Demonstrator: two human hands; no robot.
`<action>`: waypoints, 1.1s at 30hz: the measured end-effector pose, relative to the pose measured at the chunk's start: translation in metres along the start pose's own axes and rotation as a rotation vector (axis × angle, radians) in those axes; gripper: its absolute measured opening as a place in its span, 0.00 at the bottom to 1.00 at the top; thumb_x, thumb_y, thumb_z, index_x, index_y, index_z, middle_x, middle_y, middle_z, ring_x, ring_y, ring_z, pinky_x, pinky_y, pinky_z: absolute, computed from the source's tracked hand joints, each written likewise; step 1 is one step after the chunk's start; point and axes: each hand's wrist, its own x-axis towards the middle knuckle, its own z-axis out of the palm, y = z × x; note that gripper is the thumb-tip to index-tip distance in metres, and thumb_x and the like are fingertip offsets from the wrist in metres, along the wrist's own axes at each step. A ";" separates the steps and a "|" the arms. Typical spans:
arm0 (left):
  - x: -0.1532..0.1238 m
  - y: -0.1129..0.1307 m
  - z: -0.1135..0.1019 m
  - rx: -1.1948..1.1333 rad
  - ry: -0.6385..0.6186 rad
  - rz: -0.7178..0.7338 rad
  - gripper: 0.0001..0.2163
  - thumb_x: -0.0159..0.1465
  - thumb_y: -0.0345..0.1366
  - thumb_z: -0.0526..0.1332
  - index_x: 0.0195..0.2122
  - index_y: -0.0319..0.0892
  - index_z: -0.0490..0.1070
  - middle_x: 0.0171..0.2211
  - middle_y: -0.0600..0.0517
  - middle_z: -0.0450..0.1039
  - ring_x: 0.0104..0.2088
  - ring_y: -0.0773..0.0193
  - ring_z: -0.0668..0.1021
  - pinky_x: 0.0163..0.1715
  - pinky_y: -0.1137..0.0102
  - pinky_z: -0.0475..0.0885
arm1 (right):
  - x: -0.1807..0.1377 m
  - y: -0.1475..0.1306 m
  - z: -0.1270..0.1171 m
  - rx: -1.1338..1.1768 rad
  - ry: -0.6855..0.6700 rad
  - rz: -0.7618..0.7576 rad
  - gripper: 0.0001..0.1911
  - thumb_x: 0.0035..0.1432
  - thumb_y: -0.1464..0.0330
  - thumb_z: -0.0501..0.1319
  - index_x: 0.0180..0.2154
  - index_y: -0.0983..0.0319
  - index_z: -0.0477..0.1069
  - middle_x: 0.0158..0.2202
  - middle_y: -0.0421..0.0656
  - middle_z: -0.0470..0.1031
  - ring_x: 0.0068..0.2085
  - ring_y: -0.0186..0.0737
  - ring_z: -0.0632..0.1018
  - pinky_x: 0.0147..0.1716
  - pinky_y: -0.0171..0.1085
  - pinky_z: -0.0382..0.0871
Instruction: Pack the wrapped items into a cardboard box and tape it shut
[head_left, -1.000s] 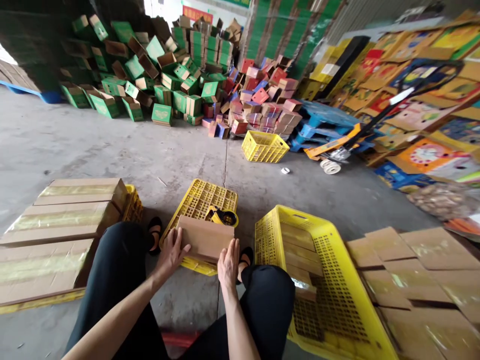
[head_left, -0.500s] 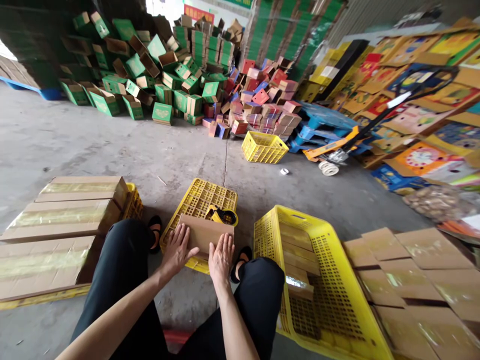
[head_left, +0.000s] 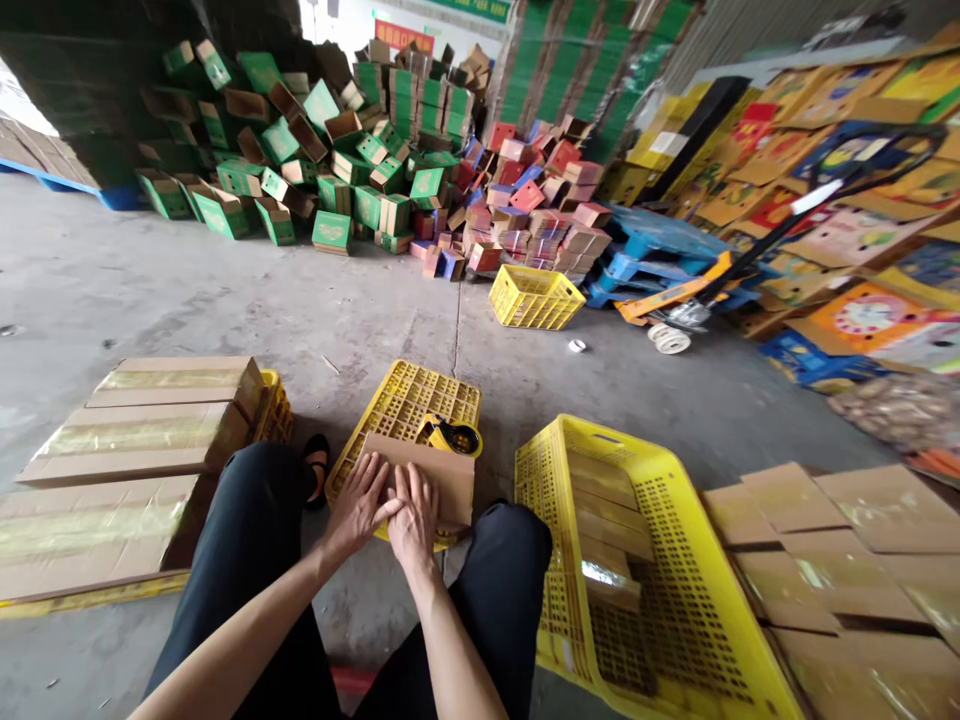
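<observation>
A brown cardboard box [head_left: 454,484] lies on an upturned yellow plastic crate [head_left: 397,400] between my knees. My left hand [head_left: 358,508] rests flat on the left part of the box, fingers stretched out. Right beside it, my right hand [head_left: 411,512] also presses flat on the cardboard, the two thumbs meeting or overlapping. Neither hand grips anything. Just beyond the box, a yellow and black tape dispenser [head_left: 453,436] lies on the crate. Part of the box is hidden under my hands.
Taped cartons [head_left: 142,430] stand on my left. On the right, a large yellow crate [head_left: 660,480] holds several small boxes, with flat cardboard pieces [head_left: 832,540] past it. Farther off are a small yellow crate [head_left: 536,298], a pallet jack [head_left: 690,305] and piled green boxes [head_left: 330,230].
My right hand has slid left along the box, from its right end to beside my left hand. The view has shifted slightly.
</observation>
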 end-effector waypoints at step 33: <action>0.045 0.096 0.029 -0.031 -0.159 0.088 0.23 0.80 0.45 0.48 0.71 0.44 0.67 0.71 0.45 0.66 0.73 0.51 0.66 0.70 0.50 0.63 | -0.018 0.090 -0.001 0.006 0.187 0.075 0.27 0.75 0.69 0.47 0.68 0.64 0.69 0.63 0.58 0.72 0.64 0.54 0.72 0.63 0.51 0.68</action>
